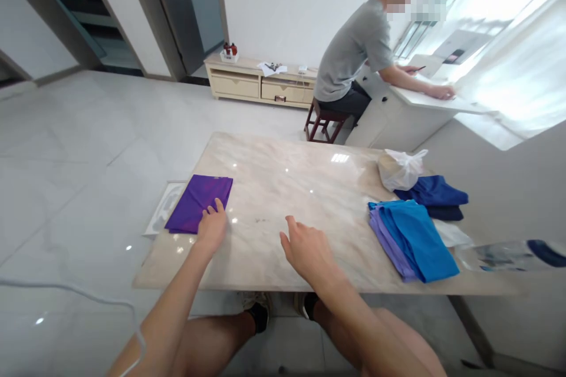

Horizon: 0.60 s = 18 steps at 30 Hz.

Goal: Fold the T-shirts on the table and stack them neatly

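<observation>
A folded purple cloth (194, 203) lies flat at the left end of the marble-patterned table (274, 188). My left hand (213, 225) rests on the cloth's right edge with its fingers spread, gripping nothing. Over the middle of the table is my right hand (307, 247), its fingers loosely bent and apart, with nothing in it. Farther right sit a folded bright blue cloth (420, 238) and a lilac cloth (391, 241), partly overlapped by the blue one. Behind them is a dark blue cloth (435, 190), bunched on the tabletop.
A white plastic bag (400, 168) stands at the table's back right, and a clear bottle (508, 256) lies at the right edge. Across the room a person in a grey shirt (354, 41) sits on a wooden stool (325, 121). A pale cable (79, 291) crosses the lower left.
</observation>
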### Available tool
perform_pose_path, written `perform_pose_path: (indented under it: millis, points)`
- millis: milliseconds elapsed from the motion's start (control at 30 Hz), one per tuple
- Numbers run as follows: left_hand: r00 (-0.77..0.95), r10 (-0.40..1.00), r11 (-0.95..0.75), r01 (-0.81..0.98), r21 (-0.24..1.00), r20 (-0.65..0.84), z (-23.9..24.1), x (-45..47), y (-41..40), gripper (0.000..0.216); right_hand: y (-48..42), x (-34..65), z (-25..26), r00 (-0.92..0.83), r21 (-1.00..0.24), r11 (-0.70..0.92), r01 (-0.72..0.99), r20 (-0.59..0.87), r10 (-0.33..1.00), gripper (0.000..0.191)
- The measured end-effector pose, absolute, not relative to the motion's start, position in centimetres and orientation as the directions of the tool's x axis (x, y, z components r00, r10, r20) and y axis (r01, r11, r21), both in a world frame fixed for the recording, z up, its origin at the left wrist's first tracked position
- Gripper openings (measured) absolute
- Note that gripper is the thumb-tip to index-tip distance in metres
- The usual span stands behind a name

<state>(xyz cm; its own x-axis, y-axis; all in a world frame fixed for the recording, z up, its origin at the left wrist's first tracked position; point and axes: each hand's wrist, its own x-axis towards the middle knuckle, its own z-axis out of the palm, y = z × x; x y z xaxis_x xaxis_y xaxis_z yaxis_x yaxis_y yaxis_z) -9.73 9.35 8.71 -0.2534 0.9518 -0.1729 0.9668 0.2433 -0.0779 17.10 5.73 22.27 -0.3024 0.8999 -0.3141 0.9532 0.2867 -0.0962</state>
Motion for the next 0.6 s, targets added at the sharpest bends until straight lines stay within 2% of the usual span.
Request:
perform_pose_path:
  millis: [100, 300, 367, 433, 500, 567, 600]
  points:
    - [-0.276, 0.951, 0.268, 0.961, -0.071, -0.141, 9.0, -8.8, 9.6, 0.074, 6.1, 18.4, 23.3, -0.27, -0.114, 0.248, 0.962, -0.256, 0.928, 0.032]
    - [-0.327, 0.933, 0.332, 0.943, 0.01, -0.148, 11.1, -9.3, 9.8, 0.043, 6.5, 20.6, 24.8, -0.222, -0.17, 0.195, 0.966, -0.155, 0.963, 0.032]
    - [-0.364, 0.923, 0.375, 0.923, 0.082, -0.125, 11.9, -9.7, 9.7, 0.039, 6.3, 21.1, 24.9, -0.225, -0.186, 0.195, 0.963, -0.157, 0.962, 0.033]
    - [-0.438, 0.894, 0.447, 0.85, 0.277, -0.097, 12.8, -9.5, 9.8, 0.035, 5.9, 21.6, 24.9, -0.237, -0.201, 0.203, 0.958, -0.16, 0.958, 0.034]
    - [-0.53, 0.843, 0.48, 0.666, 0.57, -0.091, 14.1, -8.4, 10.1, 0.031, 5.5, 22.1, 24.8, -0.253, -0.231, 0.213, 0.949, -0.163, 0.954, 0.034]
    - [-0.573, 0.811, 0.39, 0.384, 0.837, -0.115, 16.0, -6.0, 10.5, 0.034, 5.2, 22.9, 24.7, -0.264, -0.282, 0.214, 0.935, -0.154, 0.952, 0.035]
    - [-0.568, 0.814, 0.299, 0.226, 0.927, -0.124, 17.2, -4.4, 10.6, 0.039, 5.2, 23.3, 24.7, -0.262, -0.313, 0.209, 0.926, -0.136, 0.955, 0.037]
